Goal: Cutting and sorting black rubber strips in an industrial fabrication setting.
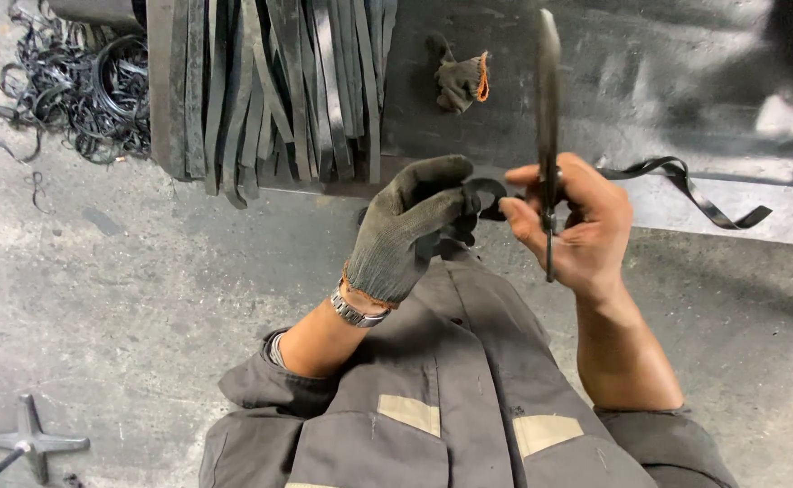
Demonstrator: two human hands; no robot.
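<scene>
Shears [547,108] stand nearly upright in your right hand [570,221], long dark blades pointing up and away from you, the lower end poking out beneath your palm. Your right grip is wrapped tight around the handles, bare fingers curled in and thumb across the front. Whether the blades are parted, you cannot tell from this angle, since they show edge-on as one thin line.

Your left hand [410,226] wears a worn grey knit glove with an orange cuff edge, and a metal watch [357,313] sits at the wrist just below it. That grip is pinched shut, gloved fingertips pressing on the near end of a black rubber strip [686,181]. The strip runs from your left fingers, passes behind the shears and your right hand, then trails off to the right in a loose twist, its far end lying on the grey sheet-metal counter [650,81].

On that counter, to the left, a batch of cut black strips [270,86] lies side by side, their ends hanging over the near edge. A second glove [462,79], crumpled, rests on the counter just right of them. Further left, on the concrete floor [98,262], a tangled heap of thin black offcuts [71,95] sits beside the counter. Your grey work jacket [451,398] fills the bottom of the view.
</scene>
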